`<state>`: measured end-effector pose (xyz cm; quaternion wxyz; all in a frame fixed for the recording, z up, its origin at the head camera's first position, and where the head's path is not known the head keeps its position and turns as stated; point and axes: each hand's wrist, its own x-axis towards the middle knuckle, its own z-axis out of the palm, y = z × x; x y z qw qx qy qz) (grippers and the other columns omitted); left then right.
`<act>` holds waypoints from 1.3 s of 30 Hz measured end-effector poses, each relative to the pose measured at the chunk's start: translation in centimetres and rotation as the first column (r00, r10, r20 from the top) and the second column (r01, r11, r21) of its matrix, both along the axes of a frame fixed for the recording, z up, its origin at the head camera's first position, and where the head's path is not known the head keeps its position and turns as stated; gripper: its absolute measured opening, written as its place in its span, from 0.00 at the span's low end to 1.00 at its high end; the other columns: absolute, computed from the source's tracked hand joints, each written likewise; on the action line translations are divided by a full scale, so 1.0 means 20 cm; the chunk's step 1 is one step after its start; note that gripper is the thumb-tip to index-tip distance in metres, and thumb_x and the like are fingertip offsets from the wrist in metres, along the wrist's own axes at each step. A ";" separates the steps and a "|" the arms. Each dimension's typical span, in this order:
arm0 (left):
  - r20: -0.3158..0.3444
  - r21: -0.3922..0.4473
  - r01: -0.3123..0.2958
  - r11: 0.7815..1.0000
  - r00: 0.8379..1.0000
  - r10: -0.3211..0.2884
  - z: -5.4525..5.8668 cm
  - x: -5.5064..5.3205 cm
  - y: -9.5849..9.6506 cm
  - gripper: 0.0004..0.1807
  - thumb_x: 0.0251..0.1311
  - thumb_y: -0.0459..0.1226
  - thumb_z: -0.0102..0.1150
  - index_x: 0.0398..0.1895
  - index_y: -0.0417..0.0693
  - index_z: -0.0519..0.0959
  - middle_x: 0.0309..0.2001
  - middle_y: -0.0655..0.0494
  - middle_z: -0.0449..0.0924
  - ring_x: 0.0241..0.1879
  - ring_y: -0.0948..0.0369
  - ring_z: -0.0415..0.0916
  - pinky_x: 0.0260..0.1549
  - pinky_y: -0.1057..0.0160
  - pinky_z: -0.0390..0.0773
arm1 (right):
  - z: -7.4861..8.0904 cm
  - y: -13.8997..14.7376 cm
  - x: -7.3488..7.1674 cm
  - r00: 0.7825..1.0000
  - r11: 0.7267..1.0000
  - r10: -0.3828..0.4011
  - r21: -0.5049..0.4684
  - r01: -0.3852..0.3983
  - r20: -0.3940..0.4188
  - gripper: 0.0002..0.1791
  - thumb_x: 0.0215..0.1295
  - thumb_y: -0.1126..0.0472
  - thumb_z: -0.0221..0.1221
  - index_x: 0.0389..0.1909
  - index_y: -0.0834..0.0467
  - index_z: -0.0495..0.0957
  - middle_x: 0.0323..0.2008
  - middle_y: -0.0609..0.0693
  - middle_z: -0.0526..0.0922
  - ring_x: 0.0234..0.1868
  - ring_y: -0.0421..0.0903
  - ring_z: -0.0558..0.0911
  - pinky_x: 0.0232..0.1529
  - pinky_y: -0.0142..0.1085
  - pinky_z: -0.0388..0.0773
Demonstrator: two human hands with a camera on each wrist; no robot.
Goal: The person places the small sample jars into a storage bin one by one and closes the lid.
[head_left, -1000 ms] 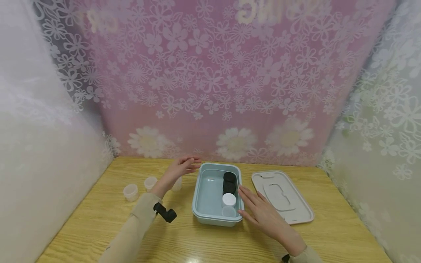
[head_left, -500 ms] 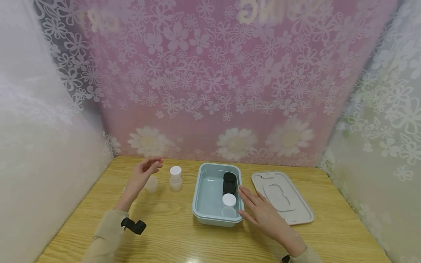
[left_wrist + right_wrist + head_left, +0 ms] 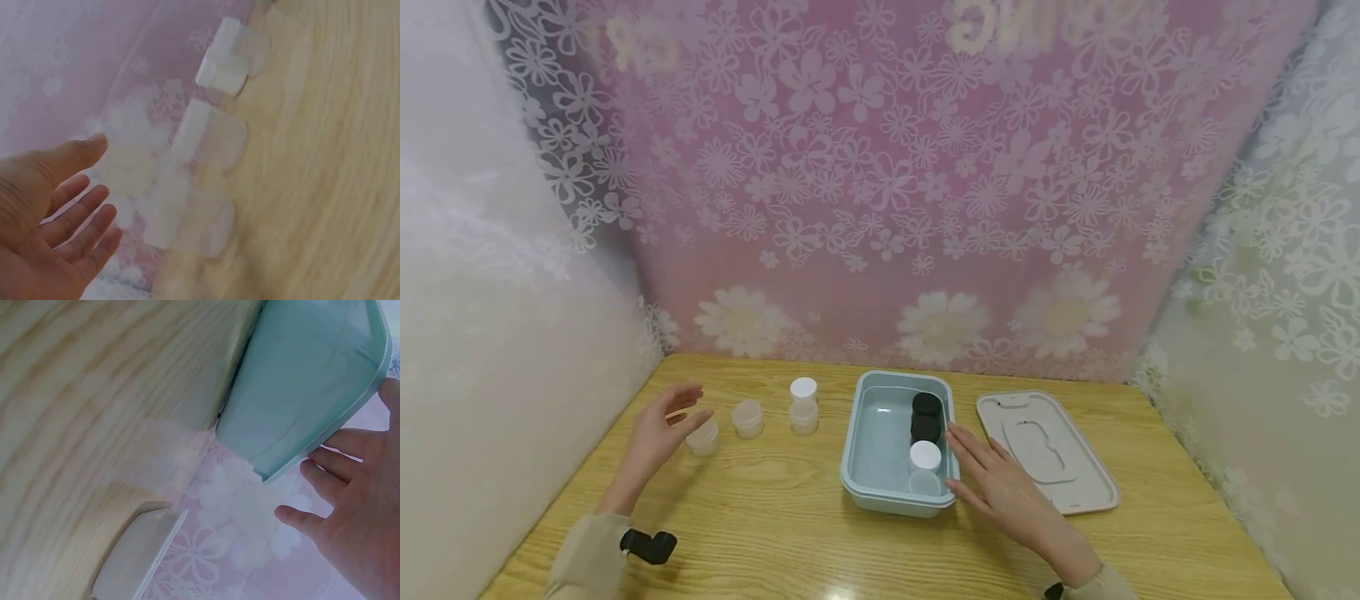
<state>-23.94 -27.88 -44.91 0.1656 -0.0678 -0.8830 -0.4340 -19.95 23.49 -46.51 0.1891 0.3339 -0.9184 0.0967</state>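
My left hand [image 3: 658, 429] hovers at the left of the table beside a small translucent jar [image 3: 704, 440], partly covering it in the head view. Its fingers are loosely spread and hold nothing; the left wrist view shows a gap between the hand [image 3: 62, 219] and the nearest jar [image 3: 203, 222]. Another translucent jar [image 3: 747, 419] stands to the right, then a third [image 3: 803, 418] with a white-topped piece [image 3: 803, 389] just behind it. My right hand [image 3: 1003, 496] rests its extended fingers against the right rim of a light blue bin [image 3: 872, 433].
Inside the bin, along its right wall, sit two black round items [image 3: 926, 405] and a white-lidded jar [image 3: 925, 457]. A pale lid [image 3: 1052, 446] lies on the wooden table [image 3: 775, 533] right of the bin. Flowered curtains [image 3: 880, 208] enclose the back and sides.
My left hand has moved left from beside the bin, past the jars, to the leftmost jar. The right hand stays at the bin's rim.
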 end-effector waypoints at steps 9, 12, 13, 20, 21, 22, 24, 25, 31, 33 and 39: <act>0.167 -0.033 0.049 0.998 0.985 -0.042 -0.09 0.02 -0.09 0.38 0.64 0.45 0.70 0.69 0.33 0.67 0.65 0.30 0.70 0.63 0.34 0.69 0.57 0.38 0.77 | 0.01 0.00 0.00 1.000 1.000 0.005 -0.004 -0.005 -0.013 0.38 0.74 0.45 0.58 0.76 0.61 0.62 0.75 0.55 0.64 0.73 0.53 0.68 0.69 0.60 0.65; 0.209 -0.029 0.073 0.997 0.976 -0.066 -0.12 0.02 -0.11 0.39 0.61 0.44 0.72 0.69 0.32 0.67 0.65 0.30 0.70 0.63 0.32 0.70 0.54 0.39 0.79 | 0.01 0.00 0.00 1.000 1.000 0.006 0.000 -0.006 -0.014 0.38 0.74 0.45 0.58 0.76 0.61 0.62 0.76 0.55 0.64 0.74 0.53 0.67 0.69 0.60 0.65; 0.221 -0.023 0.084 0.996 0.972 -0.077 -0.13 0.01 -0.11 0.39 0.61 0.44 0.72 0.69 0.32 0.67 0.65 0.30 0.71 0.63 0.33 0.70 0.54 0.39 0.79 | 0.01 0.00 0.00 1.000 1.000 0.006 0.002 -0.006 -0.014 0.38 0.74 0.44 0.58 0.76 0.61 0.62 0.76 0.55 0.64 0.74 0.53 0.67 0.69 0.60 0.65; 0.217 -0.001 0.086 0.996 0.973 -0.084 -0.17 0.01 -0.11 0.33 0.62 0.40 0.71 0.66 0.33 0.71 0.59 0.31 0.76 0.57 0.35 0.76 0.45 0.52 0.85 | 0.00 0.00 0.00 1.000 1.000 0.006 0.008 -0.006 -0.013 0.38 0.74 0.44 0.57 0.77 0.60 0.61 0.76 0.55 0.64 0.74 0.53 0.67 0.69 0.60 0.66; 0.208 -0.006 0.079 0.997 0.975 -0.076 -0.17 0.01 -0.11 0.32 0.62 0.39 0.71 0.65 0.33 0.71 0.59 0.31 0.76 0.57 0.35 0.77 0.44 0.54 0.86 | 0.00 0.00 0.00 1.000 1.000 0.007 0.007 -0.007 -0.011 0.38 0.74 0.44 0.57 0.77 0.60 0.61 0.76 0.55 0.64 0.74 0.53 0.67 0.69 0.60 0.66; 0.199 -0.009 0.073 0.997 0.978 -0.070 -0.16 0.01 -0.11 0.32 0.62 0.39 0.71 0.65 0.34 0.72 0.59 0.31 0.76 0.56 0.36 0.77 0.43 0.55 0.86 | 0.00 0.00 0.00 1.000 1.000 0.008 0.006 -0.008 -0.009 0.38 0.74 0.44 0.57 0.77 0.60 0.61 0.76 0.55 0.63 0.74 0.53 0.67 0.69 0.60 0.66; 0.181 -0.015 0.060 0.998 0.982 -0.056 -0.15 0.01 -0.11 0.31 0.63 0.40 0.71 0.65 0.34 0.72 0.59 0.31 0.76 0.56 0.36 0.77 0.42 0.56 0.86 | 0.01 0.00 0.00 1.000 1.000 0.006 0.008 -0.006 -0.010 0.39 0.74 0.44 0.57 0.77 0.60 0.61 0.76 0.55 0.63 0.74 0.53 0.67 0.69 0.60 0.66; 0.179 -0.013 0.060 0.998 0.982 -0.057 -0.14 0.01 -0.11 0.32 0.63 0.41 0.70 0.66 0.35 0.72 0.59 0.32 0.76 0.57 0.36 0.77 0.42 0.56 0.86 | 0.01 0.00 0.00 1.000 1.000 0.007 0.006 -0.007 -0.011 0.39 0.74 0.44 0.57 0.77 0.60 0.61 0.76 0.55 0.64 0.74 0.53 0.67 0.69 0.60 0.66; 0.167 0.008 0.064 0.998 0.984 -0.065 -0.06 0.02 -0.07 0.33 0.64 0.44 0.69 0.68 0.38 0.71 0.62 0.32 0.74 0.59 0.36 0.75 0.49 0.48 0.85 | 0.01 0.00 0.00 1.000 1.000 -0.002 0.005 0.002 0.002 0.39 0.74 0.44 0.57 0.77 0.60 0.61 0.76 0.55 0.63 0.74 0.53 0.67 0.69 0.60 0.65; 0.159 0.013 0.070 0.997 0.985 -0.071 -0.03 0.03 -0.05 0.34 0.64 0.44 0.69 0.68 0.38 0.70 0.62 0.32 0.74 0.60 0.35 0.75 0.51 0.45 0.83 | 0.01 0.00 0.00 1.000 1.000 -0.005 0.007 0.005 0.007 0.39 0.74 0.44 0.57 0.77 0.60 0.61 0.76 0.55 0.63 0.74 0.53 0.66 0.69 0.60 0.65; 0.128 -0.009 0.084 0.996 0.988 -0.082 0.05 0.02 0.03 0.34 0.64 0.45 0.70 0.68 0.40 0.71 0.62 0.34 0.75 0.60 0.37 0.75 0.55 0.43 0.80 | 0.00 0.00 -0.01 1.000 1.000 -0.001 0.005 0.001 0.002 0.38 0.74 0.44 0.58 0.76 0.61 0.62 0.76 0.55 0.63 0.74 0.53 0.67 0.69 0.61 0.66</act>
